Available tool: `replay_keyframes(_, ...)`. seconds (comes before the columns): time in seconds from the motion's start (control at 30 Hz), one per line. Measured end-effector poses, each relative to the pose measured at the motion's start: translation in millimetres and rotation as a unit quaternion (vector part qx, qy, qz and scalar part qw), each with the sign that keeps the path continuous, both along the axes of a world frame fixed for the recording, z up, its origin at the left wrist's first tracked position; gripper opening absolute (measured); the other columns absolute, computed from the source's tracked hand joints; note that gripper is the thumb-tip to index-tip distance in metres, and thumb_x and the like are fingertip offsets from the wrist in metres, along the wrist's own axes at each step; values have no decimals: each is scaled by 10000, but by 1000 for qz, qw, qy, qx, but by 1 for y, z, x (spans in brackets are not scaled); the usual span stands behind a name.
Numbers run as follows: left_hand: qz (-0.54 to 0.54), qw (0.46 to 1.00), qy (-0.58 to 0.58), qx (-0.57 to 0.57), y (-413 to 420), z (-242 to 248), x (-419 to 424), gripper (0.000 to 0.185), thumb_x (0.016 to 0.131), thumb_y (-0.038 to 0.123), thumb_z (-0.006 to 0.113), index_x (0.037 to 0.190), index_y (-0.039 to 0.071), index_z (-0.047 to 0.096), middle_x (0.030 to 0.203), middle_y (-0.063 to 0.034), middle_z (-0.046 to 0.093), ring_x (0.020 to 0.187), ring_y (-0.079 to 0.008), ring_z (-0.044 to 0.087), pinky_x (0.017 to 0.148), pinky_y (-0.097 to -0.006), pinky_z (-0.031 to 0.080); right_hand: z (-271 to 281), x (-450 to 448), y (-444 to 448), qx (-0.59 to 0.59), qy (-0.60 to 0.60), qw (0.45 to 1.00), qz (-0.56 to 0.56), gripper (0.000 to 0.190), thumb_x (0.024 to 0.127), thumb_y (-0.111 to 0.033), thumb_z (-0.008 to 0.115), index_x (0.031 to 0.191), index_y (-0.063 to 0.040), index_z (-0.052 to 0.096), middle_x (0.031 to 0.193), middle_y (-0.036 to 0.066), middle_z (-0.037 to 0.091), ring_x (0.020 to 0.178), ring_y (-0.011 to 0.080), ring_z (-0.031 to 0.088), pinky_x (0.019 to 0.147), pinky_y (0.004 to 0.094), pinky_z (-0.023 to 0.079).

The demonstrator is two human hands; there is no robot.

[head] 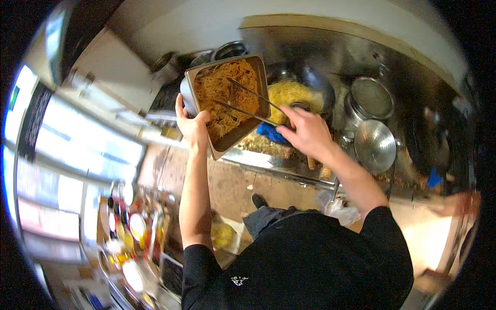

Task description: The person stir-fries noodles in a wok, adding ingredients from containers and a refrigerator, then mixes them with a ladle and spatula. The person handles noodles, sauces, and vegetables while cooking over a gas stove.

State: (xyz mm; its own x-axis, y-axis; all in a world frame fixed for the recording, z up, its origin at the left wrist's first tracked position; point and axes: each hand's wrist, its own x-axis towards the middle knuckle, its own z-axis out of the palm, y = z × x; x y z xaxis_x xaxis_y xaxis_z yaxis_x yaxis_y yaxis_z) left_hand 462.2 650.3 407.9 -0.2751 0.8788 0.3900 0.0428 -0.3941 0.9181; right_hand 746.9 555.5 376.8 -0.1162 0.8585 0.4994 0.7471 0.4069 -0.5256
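A deep rectangular metal pan (242, 137) hangs tilted above the stove, with my left hand (193, 126) gripping its left side. Browned noodles (224, 95) fill much of it. My right hand (308, 130) holds a pair of thin metal tongs (257, 116); their two spread tips reach into the noodles. Just behind and to the right of the pan sits a dark wok (329, 95) with paler yellow noodles (292, 95) in it. A blue cloth (273, 133) lies at the wok's near edge, partly hidden by the pan and my right hand.
To the right are a round strainer (372, 97) over a pot and a perforated metal ladle (375, 145). Dark pots (229, 50) stand behind the pan. A metal counter edge (255, 159) runs before me. Crowded containers (135, 228) are at lower left, a plastic bag (343, 211) below right.
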Motion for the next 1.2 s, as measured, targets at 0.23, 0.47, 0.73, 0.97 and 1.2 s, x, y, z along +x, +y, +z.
replay_keyframes(0.23,-140,978,154,10,180,-11,65,928,609,81,710,1485,3,413,1197,-176,633,1001,-265,613,897,-338,482,26,-9,123,-40,-111,975,-188,509,880,-296,702,1304,-42,581,1008,167,691,920,382,683,795,473,563)
replay_keyframes(0.47,-215,938,262,80,274,-28,106,929,624,174,778,1477,25,443,1227,-222,644,1028,-297,643,926,-368,507,3,6,168,-86,-231,896,-370,448,882,-164,624,1309,-31,601,932,183,683,764,353,705,651,457,576)
replay_keyframes(0.73,-298,918,218,146,311,-33,122,891,612,112,688,1469,44,454,1183,-198,652,1013,-283,633,936,-342,492,-41,68,221,-95,-312,845,-423,401,821,-115,595,1202,-2,649,910,179,677,729,326,704,569,437,555)
replay_keyframes(0.97,-304,909,192,210,351,-22,119,875,605,75,692,1448,21,463,1300,-159,573,1168,-249,564,1029,-337,427,-42,53,266,-180,-298,870,-349,182,833,-128,589,832,-57,757,924,157,740,872,324,727,707,442,599)
replay_keyframes(1.2,-326,920,113,187,384,-23,109,882,631,23,676,1466,-46,399,1300,-151,561,1184,-240,544,1046,-335,406,-19,62,273,-190,-336,886,-255,380,846,-109,578,1216,-113,661,996,146,716,893,332,703,704,456,578)
